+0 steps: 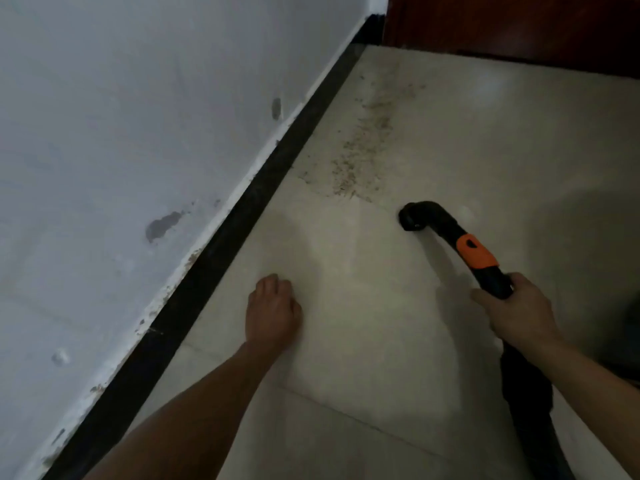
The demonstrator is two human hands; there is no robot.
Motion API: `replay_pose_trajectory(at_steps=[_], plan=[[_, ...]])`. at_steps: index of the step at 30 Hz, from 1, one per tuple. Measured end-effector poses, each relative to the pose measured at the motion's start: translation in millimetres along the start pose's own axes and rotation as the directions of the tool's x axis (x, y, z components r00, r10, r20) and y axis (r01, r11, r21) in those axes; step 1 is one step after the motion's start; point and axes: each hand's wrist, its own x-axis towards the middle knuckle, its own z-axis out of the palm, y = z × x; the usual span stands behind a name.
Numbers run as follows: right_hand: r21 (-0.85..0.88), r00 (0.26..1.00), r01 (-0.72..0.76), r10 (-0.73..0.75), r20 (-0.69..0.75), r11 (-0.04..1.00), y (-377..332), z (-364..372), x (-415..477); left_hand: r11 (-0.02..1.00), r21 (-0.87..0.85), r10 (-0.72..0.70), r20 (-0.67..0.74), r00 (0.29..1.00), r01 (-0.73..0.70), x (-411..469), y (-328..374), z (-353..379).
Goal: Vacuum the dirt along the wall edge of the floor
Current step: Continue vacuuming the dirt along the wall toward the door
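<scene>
A trail of brown dirt (367,143) lies on the pale floor tiles, running beside the black baseboard (263,192) toward the far corner. A black vacuum nozzle (414,216) with an orange collar (476,251) sits on the floor just short of the near end of the dirt. My right hand (516,311) grips the black vacuum tube behind the orange collar. My left hand (273,311) is out over the floor near the baseboard with its fingers curled under, holding nothing.
A white wall (121,133) with scuffs and chipped paint rises on the left. A dark red wooden panel (519,26) closes the far end. The black hose (533,410) trails back at lower right. A dark shape sits at the right edge.
</scene>
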Motion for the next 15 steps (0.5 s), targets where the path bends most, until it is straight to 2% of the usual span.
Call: replay_pose_trajectory(at_steps=[4,7,10,12,15], plan=[[0.071,1.0,-0.004,0.004,-0.001,0.997,-17.8,7.3,24.0,0.998,0.044,-0.038,-0.004,0.999,0.038,62.1,13.8,2.8],[0.115,0.993,0.05,-0.062,0.099,0.992,-24.7,14.1,21.0,0.994,0.004,-0.11,-0.034,0.993,0.111,109.9,22.9,8.0],[0.061,0.98,0.101,-0.11,0.168,0.993,-18.3,14.3,13.7,0.968,-0.067,-0.245,-0.054,0.968,0.242,154.2,28.6,13.4],[0.059,0.989,0.084,-0.091,0.12,0.995,-18.1,7.9,34.2,0.943,-0.113,-0.324,-0.086,0.942,0.314,174.2,32.2,20.1],[0.037,0.998,0.057,-0.056,-0.021,0.998,-30.8,0.8,89.4,0.93,-0.09,-0.366,-0.132,0.921,0.356,182.7,36.2,33.1]])
